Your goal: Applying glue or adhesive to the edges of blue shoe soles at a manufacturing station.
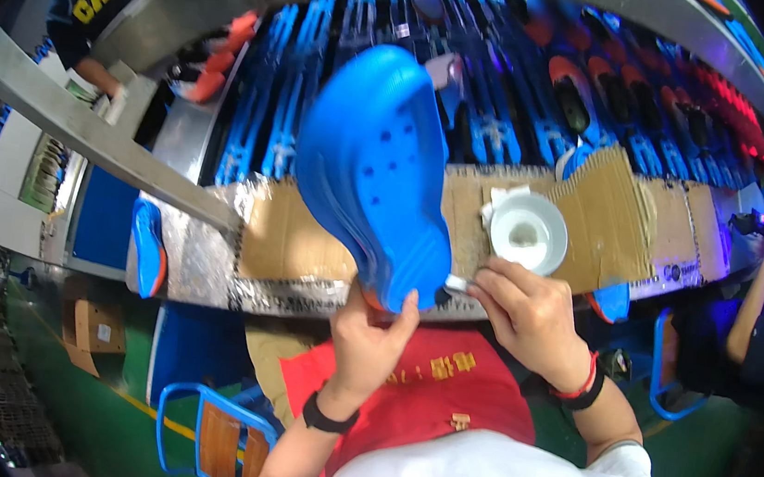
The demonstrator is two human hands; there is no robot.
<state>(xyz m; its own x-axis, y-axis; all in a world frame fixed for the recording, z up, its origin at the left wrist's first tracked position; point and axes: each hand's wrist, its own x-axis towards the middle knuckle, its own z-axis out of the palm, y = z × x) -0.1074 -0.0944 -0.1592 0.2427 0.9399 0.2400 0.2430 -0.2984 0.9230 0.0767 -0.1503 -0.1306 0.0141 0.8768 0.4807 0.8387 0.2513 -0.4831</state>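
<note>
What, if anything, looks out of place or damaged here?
Only the cardboard piece right of the white bowl stands out: it lies at a slant. No spill shows, nor visible damage on the blue sole in the left hand.

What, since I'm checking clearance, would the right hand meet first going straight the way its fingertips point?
The right hand, led by its small white tool, would probably meet the blue shoe piece first, at its narrow end; whether they touch now is unclear.

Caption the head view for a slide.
Left hand holds a blue shoe part; right hand holds a small pale tool beside it.
</note>
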